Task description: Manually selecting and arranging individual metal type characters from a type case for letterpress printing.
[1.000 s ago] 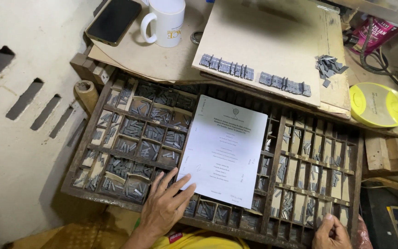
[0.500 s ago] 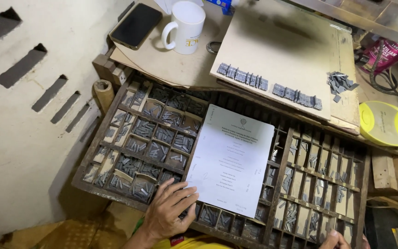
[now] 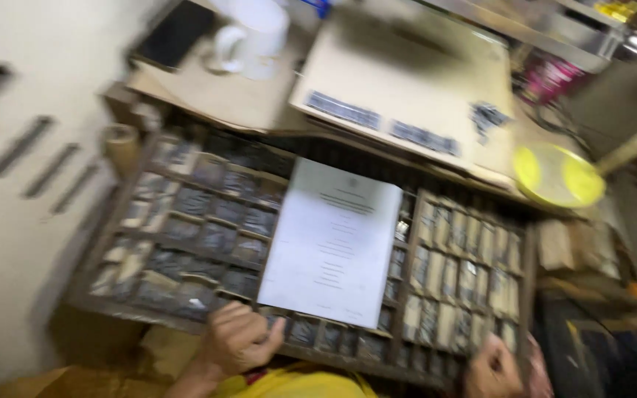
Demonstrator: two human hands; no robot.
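Observation:
The whole view is motion-blurred. A wooden type case [image 3: 112, 298] with many small compartments of grey metal type lies below me. A white printed sheet [image 3: 333, 243] rests across its middle. My left hand [image 3: 239, 340] sits at the case's near edge just below the sheet's lower left corner, fingers curled over the front compartments; whether it holds a piece is hidden by blur. My right hand [image 3: 492, 368] is at the case's near right corner, half out of view, fingers bent.
Behind the case, a cardboard board [image 3: 407, 81] carries rows of set type [image 3: 381, 124]. A white mug [image 3: 252, 37] and a dark phone [image 3: 175, 33] stand at the back left. A yellow round lid [image 3: 558, 175] lies at right. A pale wall is at left.
The camera swung, so the scene shifted and blurred. My left hand's fingers went from spread over the compartments to curled. My right hand shows a little more at the bottom edge.

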